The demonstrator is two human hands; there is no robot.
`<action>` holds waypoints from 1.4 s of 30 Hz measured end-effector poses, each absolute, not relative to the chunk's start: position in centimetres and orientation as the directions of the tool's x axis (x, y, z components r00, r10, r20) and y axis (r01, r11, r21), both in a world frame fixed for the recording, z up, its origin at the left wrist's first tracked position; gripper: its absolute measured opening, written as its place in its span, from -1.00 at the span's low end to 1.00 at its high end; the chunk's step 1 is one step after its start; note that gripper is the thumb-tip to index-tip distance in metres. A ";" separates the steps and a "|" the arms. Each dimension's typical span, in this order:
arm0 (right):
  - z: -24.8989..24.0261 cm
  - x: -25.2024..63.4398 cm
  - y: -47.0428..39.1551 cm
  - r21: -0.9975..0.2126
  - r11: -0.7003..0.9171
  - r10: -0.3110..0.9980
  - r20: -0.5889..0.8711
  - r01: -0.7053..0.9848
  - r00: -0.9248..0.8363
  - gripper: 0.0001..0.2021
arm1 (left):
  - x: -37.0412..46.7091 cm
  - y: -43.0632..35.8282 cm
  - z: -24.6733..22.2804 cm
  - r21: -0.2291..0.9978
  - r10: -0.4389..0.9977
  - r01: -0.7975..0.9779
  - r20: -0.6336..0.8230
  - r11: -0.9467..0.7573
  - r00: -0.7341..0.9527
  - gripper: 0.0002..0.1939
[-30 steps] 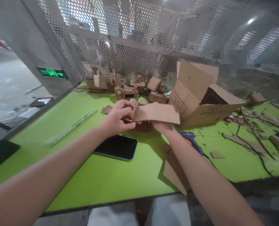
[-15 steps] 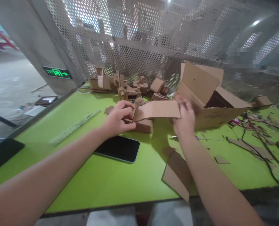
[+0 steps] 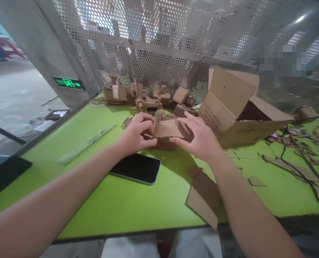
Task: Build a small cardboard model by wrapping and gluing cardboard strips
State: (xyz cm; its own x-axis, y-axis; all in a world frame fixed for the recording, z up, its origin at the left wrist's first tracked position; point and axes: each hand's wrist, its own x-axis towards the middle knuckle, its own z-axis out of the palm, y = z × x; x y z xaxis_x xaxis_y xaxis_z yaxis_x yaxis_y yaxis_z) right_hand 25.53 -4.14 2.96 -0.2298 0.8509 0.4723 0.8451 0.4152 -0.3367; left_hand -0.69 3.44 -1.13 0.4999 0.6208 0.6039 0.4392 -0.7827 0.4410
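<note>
My left hand (image 3: 139,133) is closed on the left end of a creased cardboard strip (image 3: 168,128), thumb at the front and fingers behind. The strip lies over a small cardboard block (image 3: 164,144) on the green table. My right hand (image 3: 199,138) is on the strip's right part, its thumb near the front edge and its fingers across the far side. The strip's right end is partly hidden under that palm. A black-screened phone (image 3: 137,170) lies flat just in front of my left hand. Beneath my right forearm is a folded cardboard piece (image 3: 202,200).
An open cardboard box (image 3: 245,132) stands behind my right hand. Several cardboard models (image 3: 148,104) line the back by the perforated metal screen (image 3: 148,53). A clear ruler (image 3: 89,143) lies at left. Cardboard scraps (image 3: 291,166) and a black cable (image 3: 304,182) lie at right.
My right hand has moved left from the strip's right end onto the strip, its fingers spreading. The strip's right part has tilted down. My left hand keeps its hold.
</note>
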 end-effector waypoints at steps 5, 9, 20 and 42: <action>2.8 25.6 -3.9 -0.401 0.416 0.865 0.451 0.816 -0.219 -0.27 | -0.7 3.4 -1.1 0.463 0.638 0.441 0.604 -0.769 0.478 -0.80; 2.4 25.6 -3.6 -0.470 0.359 0.908 0.376 0.806 -0.186 -0.19 | -0.6 3.2 -1.0 0.476 0.651 0.446 0.591 -0.758 0.477 -0.81; 0.6 24.4 -3.0 -0.749 0.258 0.964 0.247 0.610 -0.104 -0.06 | -0.5 3.3 -1.1 0.473 0.639 0.430 0.595 -0.769 0.488 -0.80; 2.1 23.1 -4.4 -0.320 0.287 0.943 0.258 0.903 -0.209 -0.22 | -0.4 3.3 -1.2 0.480 0.659 0.452 0.572 -0.752 0.488 -0.76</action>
State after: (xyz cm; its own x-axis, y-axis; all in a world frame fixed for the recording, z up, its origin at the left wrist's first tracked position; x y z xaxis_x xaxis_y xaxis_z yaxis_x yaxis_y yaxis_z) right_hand 23.14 -4.43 2.12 -0.2090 0.9434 0.2576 0.9027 0.2874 -0.3202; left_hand -0.37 3.29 -1.20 0.4885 0.6586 0.5724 0.4518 -0.7521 0.4798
